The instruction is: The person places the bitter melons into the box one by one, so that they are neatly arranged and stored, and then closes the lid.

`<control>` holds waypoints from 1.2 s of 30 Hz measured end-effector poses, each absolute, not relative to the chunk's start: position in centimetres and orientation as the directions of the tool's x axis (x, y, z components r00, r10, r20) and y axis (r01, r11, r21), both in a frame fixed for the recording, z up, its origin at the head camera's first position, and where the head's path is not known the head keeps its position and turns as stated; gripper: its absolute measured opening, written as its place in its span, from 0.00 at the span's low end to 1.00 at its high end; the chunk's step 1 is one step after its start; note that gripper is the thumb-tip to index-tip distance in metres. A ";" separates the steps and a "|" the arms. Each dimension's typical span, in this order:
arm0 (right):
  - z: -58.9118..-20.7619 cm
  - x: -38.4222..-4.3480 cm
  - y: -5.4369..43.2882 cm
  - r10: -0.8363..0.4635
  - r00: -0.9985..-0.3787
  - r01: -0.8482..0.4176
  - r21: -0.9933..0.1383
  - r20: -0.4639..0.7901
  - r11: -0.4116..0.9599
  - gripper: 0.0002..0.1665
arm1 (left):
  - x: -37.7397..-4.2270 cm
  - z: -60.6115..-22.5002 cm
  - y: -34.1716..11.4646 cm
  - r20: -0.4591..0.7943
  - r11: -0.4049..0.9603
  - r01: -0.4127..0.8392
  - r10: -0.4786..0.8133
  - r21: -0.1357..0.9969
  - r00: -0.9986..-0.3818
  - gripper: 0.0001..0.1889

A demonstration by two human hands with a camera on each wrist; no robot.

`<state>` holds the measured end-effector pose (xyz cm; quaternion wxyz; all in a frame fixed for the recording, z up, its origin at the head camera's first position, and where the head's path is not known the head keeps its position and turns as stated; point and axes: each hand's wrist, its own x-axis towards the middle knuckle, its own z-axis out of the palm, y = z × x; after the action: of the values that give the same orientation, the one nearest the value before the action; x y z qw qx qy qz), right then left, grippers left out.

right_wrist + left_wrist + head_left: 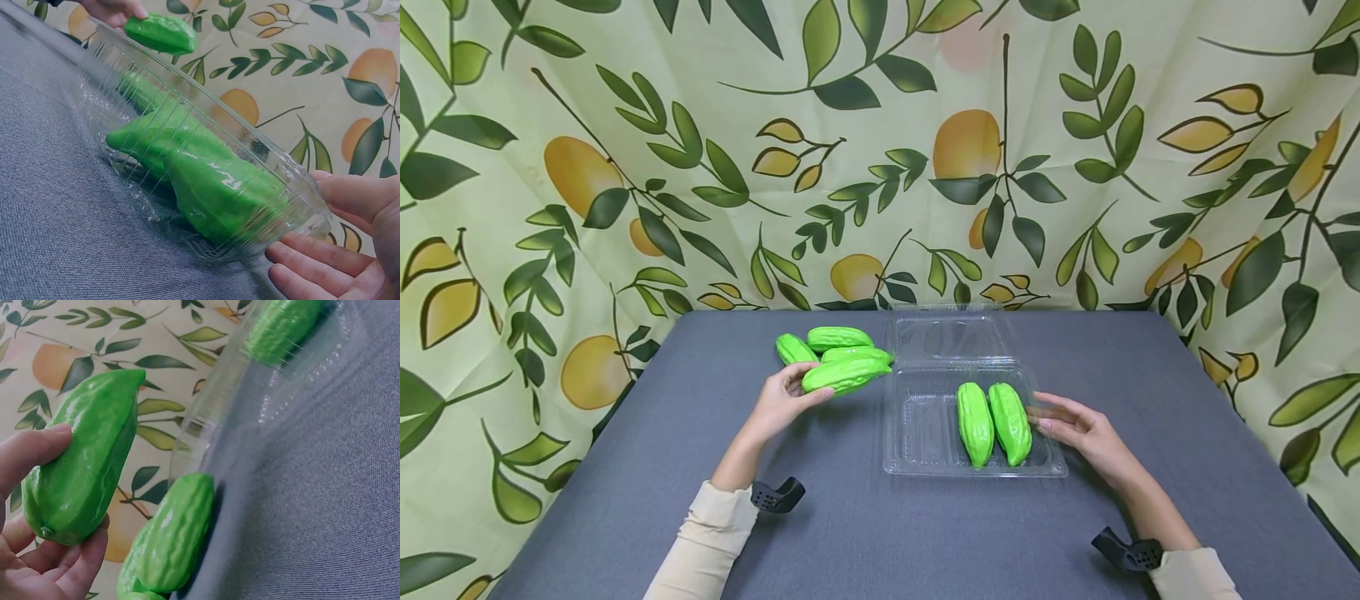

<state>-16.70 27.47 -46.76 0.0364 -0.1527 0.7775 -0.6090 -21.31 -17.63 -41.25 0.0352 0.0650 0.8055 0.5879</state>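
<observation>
Two green gourds occupy a clear tray; left hand grasps another gourd; right hand, fingers loose, adjoins the tray.

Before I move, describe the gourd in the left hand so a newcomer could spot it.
On the gray table, look left of the clear plastic container to three green gourds lying together. Nearer the camera, the left hand grips the wanted gourd. It alone is held; its neighbours lie on the table or in the container.
</observation>
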 end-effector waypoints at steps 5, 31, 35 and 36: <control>-46.7 -16.7 27.5 -0.273 -0.955 -0.181 -0.957 0.116 0.228 0.29 | -21.4 -41.1 -17.5 0.018 0.292 0.067 0.168 0.954 -0.986 0.28; -46.7 -16.6 27.5 -0.271 -0.956 -0.178 -0.955 0.110 0.238 0.30 | -21.6 -40.7 -15.8 0.005 0.266 0.054 0.178 0.962 -0.984 0.26; -46.7 -16.6 27.5 -0.273 -0.955 -0.182 -0.955 0.116 0.233 0.30 | -21.7 -40.7 -15.4 0.009 0.252 0.053 0.173 0.966 -0.985 0.25; -46.7 -16.6 27.5 -0.273 -0.955 -0.182 -0.955 0.115 0.233 0.30 | -21.8 -40.7 -15.4 0.012 0.247 0.055 0.173 0.967 -0.985 0.25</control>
<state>-16.61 27.47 -46.67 0.0377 -0.1449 0.7842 -0.6021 -21.77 -15.36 -40.68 0.0486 0.0723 0.7881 0.6093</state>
